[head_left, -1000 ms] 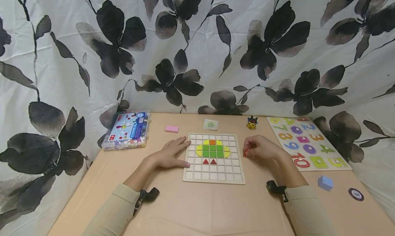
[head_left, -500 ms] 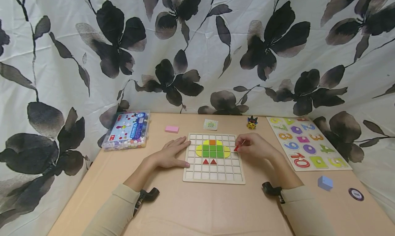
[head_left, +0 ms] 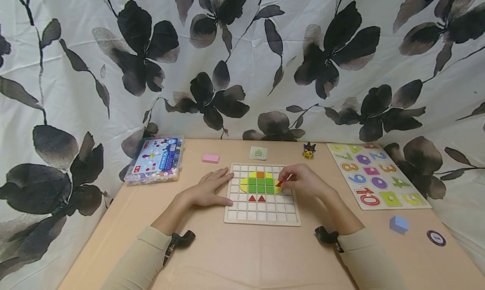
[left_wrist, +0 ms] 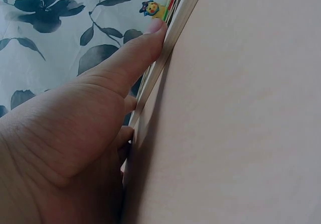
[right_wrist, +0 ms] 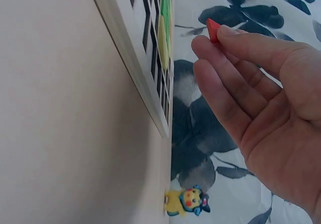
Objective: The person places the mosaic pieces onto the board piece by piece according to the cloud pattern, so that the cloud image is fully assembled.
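Observation:
A pale grid board (head_left: pixel 242 216) lies mid-table. Green squares (head_left: pixel 261 189), an orange square (head_left: pixel 260 175) and yellow rounded pieces (head_left: pixel 244 185) form a shape on it, above two red triangles (head_left: pixel 251 198). My left hand (head_left: pixel 204 190) rests at the board's left edge, fingers spread and thumb against the rim. Over the right side of the board, my right hand (head_left: pixel 303 181) pinches a small red triangular piece (right_wrist: pixel 212 30) between thumb and index finger. In the head view that piece overlaps the shape's yellow right end.
Behind the board are a small picture card (head_left: pixel 258 153), a pink block (head_left: pixel 210 158) and a yellow figurine (head_left: pixel 308 151). A plastic box (head_left: pixel 155 159) stands back left. To the right lie a number board (head_left: pixel 384 193), a blue block (head_left: pixel 399 224) and a round disc (head_left: pixel 436 238).
My right hand has moved left with the red triangular piece, from beside the board's right edge to over its right part. The left hand has stayed in place.

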The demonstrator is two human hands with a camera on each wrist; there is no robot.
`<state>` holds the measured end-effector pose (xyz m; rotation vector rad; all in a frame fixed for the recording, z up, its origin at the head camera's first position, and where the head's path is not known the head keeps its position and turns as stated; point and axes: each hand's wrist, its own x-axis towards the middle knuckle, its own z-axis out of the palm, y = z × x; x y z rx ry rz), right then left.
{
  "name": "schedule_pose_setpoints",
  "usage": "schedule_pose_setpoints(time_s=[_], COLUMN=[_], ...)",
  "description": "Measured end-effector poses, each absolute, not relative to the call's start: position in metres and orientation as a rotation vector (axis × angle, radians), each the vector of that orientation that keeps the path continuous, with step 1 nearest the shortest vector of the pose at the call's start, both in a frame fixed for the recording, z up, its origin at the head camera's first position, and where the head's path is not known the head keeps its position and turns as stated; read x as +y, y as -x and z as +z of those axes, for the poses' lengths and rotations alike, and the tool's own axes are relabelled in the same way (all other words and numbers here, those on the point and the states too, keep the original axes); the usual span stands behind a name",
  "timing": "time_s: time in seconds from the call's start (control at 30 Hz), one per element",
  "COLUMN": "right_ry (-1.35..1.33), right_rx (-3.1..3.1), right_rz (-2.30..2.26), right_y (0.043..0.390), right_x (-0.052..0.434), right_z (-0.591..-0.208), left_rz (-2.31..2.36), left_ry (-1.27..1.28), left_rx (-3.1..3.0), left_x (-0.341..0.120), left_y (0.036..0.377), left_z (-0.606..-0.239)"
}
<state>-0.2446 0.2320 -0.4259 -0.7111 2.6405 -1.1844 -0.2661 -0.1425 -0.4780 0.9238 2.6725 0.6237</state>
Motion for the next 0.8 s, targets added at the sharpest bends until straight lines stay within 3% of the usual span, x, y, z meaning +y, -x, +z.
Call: schedule_pose_setpoints(time_s=[0.8], right_ry=[0.876], right_rx=[2.546], right_rz=[-1.014], right_y=[0.239], right_x=[0.202], right_z=[-0.44], left_rz=[0.627], left_ry=[-0.925], left_rx=[2.67], left_x=[-0.142], left_y=[0.266], left_z=[-0.477])
